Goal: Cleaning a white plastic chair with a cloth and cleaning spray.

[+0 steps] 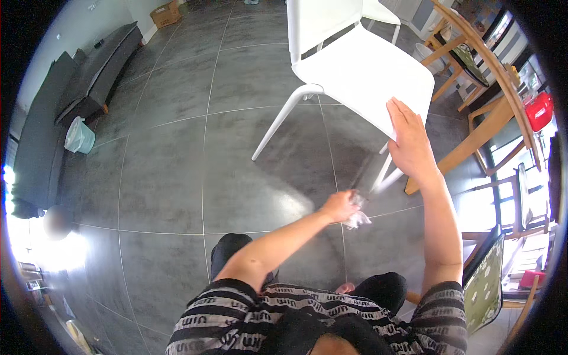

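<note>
A white chair (pixel 355 71) stands before me, with its seat towards my right and its backrest at the top of the view. My right hand (pixel 410 140) lies flat on the near corner of the seat, fingers stretched out and holding nothing. Lower down, my left hand (pixel 339 206) grips a crumpled white cloth (pixel 357 219), partly hidden by the fingers and blurred. The cloth is close to the lower end of a white chair leg (pixel 385 174); whether it touches the leg I cannot tell. Another leg (pixel 279 117) reaches the floor on the left.
Grey floor tiles (pixel 164 186) spread around the chair. A wooden table (pixel 488 49) and wooden chairs with patterned cushions (pixel 488 279) line the right side. On the left are a dark grey sofa (pixel 40 133) and a pale bucket (pixel 80 135). A cardboard box (pixel 166 14) sits far back.
</note>
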